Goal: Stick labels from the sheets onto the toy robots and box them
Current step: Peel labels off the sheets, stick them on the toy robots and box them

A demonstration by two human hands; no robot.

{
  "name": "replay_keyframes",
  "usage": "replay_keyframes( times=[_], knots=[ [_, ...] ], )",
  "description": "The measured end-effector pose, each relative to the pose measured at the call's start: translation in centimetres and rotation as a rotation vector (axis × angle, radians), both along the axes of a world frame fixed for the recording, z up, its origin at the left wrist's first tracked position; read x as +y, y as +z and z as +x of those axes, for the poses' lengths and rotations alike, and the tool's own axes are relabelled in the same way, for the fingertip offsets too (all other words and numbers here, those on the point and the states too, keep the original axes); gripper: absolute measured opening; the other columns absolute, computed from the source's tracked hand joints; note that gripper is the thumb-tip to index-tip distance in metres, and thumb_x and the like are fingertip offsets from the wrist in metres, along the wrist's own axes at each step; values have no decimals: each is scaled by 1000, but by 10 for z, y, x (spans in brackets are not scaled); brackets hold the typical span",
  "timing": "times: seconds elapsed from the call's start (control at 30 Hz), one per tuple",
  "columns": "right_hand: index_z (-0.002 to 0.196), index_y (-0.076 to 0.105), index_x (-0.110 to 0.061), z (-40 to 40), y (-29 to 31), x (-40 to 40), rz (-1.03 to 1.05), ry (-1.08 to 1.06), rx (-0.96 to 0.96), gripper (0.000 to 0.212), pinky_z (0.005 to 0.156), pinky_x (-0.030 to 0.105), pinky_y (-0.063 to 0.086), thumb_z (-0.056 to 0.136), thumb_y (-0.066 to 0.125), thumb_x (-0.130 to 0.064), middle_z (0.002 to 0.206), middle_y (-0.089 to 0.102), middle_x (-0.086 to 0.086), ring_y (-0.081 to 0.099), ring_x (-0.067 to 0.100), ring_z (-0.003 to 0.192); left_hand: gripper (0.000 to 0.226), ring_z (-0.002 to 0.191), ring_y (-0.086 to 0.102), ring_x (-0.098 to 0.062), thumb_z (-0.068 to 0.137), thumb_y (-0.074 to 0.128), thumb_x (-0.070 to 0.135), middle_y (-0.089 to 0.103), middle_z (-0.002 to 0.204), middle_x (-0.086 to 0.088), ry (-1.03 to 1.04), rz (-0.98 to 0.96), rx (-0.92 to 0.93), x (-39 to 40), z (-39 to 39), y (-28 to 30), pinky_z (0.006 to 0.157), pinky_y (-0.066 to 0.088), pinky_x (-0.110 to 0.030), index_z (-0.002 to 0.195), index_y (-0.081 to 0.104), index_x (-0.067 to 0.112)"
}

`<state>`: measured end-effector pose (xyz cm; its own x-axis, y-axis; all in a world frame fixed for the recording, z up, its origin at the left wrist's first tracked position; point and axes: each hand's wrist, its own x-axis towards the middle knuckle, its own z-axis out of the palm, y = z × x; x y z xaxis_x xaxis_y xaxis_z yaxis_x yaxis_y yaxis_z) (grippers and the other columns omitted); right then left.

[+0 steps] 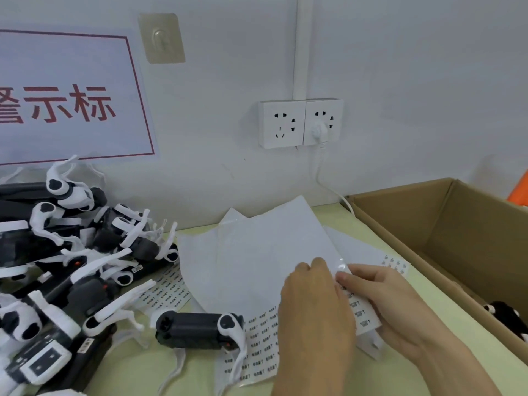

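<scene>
Left hand (pixel 314 318) on label sheets (pixel 263 338) (small print)

Black-and-white toy robots (pixel 71 267) heaped left of curling label sheets (pixel 257 252) (printed rows); cardboard box (pixel 414 224) right.

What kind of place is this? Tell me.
Probably a small packing or assembly workstation: a heap of toy robots, printed label sheets under both hands, and an open cardboard box alongside.
</scene>
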<state>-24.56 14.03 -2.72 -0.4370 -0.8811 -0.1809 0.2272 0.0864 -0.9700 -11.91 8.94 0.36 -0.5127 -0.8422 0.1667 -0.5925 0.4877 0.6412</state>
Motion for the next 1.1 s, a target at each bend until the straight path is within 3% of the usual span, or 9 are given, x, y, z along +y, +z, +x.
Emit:
replay_keyframes(
  times=[0.13,0.23,0.33,0.47,0.8,1.1],
  knots=[
    [99,77,2,1,-10,0,-25,2,-36,19,64,35,60,85,65,-5,101,73,27,73,35,84,15,98,40,-1,100,53,33,46,104,18,47,58,140,-7,-2,-25,83,32,-13,114,56,28],
    [98,77,3,3,-16,0,-5,-7,-67,18,65,34,61,86,66,-4,101,74,27,74,36,87,14,104,54,-4,96,62,27,55,102,18,84,125,277,-8,0,-38,93,44,-21,109,64,25],
    [95,77,3,5,-19,0,35,14,-83,17,61,31,59,89,65,-6,100,74,26,75,32,83,7,99,59,-6,94,65,24,60,99,15,108,132,332,-7,-2,-43,90,49,-26,100,68,23],
    [96,78,0,6,-21,-1,83,38,-58,19,62,31,58,94,61,-8,99,75,22,75,32,86,7,100,60,-8,94,65,23,61,101,14,108,134,333,-7,-4,-47,92,49,-28,99,69,23],
    [90,80,-9,15,-19,-4,58,37,70,25,59,25,54,99,57,-16,92,77,16,75,26,79,8,86,64,-6,91,67,23,63,90,13,105,121,381,-11,-4,-43,81,55,-30,85,73,24],
    [84,79,-12,14,-22,-3,8,-13,202,21,64,32,54,93,63,-21,85,77,13,74,27,76,22,91,58,-10,96,56,26,62,94,5,17,-15,226,-13,-4,-40,83,48,-29,88,72,14]
  ],
)
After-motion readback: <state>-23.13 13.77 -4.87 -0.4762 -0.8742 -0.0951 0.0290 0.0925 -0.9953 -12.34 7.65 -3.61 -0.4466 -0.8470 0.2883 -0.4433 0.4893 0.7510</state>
